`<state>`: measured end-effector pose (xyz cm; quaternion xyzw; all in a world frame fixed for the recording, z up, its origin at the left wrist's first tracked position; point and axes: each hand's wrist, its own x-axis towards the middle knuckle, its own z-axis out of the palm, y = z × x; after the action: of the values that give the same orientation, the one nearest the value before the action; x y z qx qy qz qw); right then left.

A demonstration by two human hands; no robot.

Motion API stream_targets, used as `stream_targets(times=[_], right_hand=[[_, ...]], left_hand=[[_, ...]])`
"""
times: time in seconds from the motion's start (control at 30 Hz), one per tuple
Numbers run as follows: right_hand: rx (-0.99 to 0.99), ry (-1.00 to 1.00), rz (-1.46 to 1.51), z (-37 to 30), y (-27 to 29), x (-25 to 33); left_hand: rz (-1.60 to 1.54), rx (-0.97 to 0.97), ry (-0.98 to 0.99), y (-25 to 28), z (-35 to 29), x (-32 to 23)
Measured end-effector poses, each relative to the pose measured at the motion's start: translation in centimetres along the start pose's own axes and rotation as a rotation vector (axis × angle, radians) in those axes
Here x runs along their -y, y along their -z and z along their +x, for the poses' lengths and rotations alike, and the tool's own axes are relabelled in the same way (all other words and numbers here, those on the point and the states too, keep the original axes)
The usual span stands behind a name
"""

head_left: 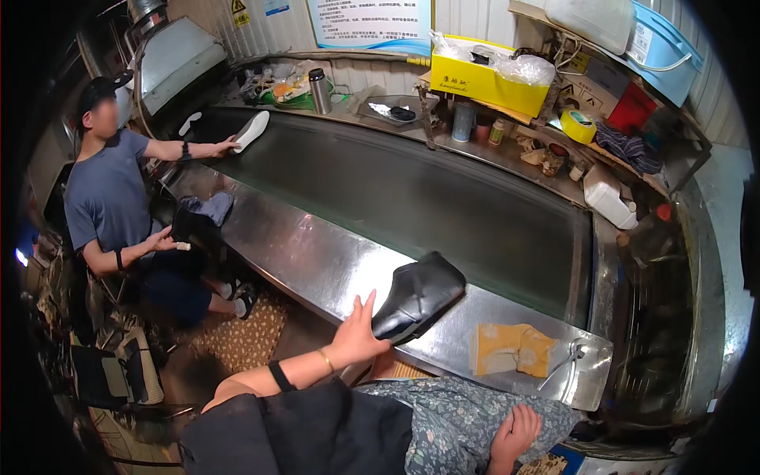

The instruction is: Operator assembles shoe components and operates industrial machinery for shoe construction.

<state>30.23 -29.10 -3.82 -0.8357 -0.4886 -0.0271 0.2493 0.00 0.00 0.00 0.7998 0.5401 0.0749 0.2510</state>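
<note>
My left hand (356, 336) reaches over the metal ledge and grips one end of a black leather boot (423, 294). The thumb lies at the boot's lower edge, and the fingers stretch along its other side. The boot is tilted above the ledge, its shaft end toward the dark conveyor belt (332, 190). My right hand (514, 434) rests on the grey floral fabric (467, 412) over my lap, fingers loosely bent, with nothing visible in it. On the metal ledge (285, 245), to the right of the boot, lies a folded yellow-tan cloth (514, 350).
At the far left a co-worker (111, 182) holds a white shoe-shaped piece (252, 131) over the belt. A metal hook-like tool (566, 368) lies by the cloth. Behind the belt stand a thermos (319, 91), a yellow box (491, 79), yellow tape (578, 125) and a white jug (609, 196).
</note>
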Motion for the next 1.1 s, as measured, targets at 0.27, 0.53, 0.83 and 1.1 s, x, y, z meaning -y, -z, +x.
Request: stream_targets(times=[0.27, 0.53, 0.83, 1.1], right_hand=[[0.097, -0.202, 0.488, 2.1, 3.1, 1.1], [-0.392, -0.239, 0.545, 5.9, 14.8, -4.7], [-0.150, -0.358, 0.397, -1.1, 18.7, -0.8], [-0.302, -0.394, 0.352, -0.3, 17.0, -3.5]], left_hand=[[-0.200, 0.357, -0.155, 3.1, 2.0, -7.5], [-0.399, 0.852, -0.885, 0.6, -3.2, -20.9], [-0.622, 0.819, -1.328, -11.8, -5.7, -35.6], [-0.744, 0.789, -1.233, -16.8, -6.0, -36.0]])
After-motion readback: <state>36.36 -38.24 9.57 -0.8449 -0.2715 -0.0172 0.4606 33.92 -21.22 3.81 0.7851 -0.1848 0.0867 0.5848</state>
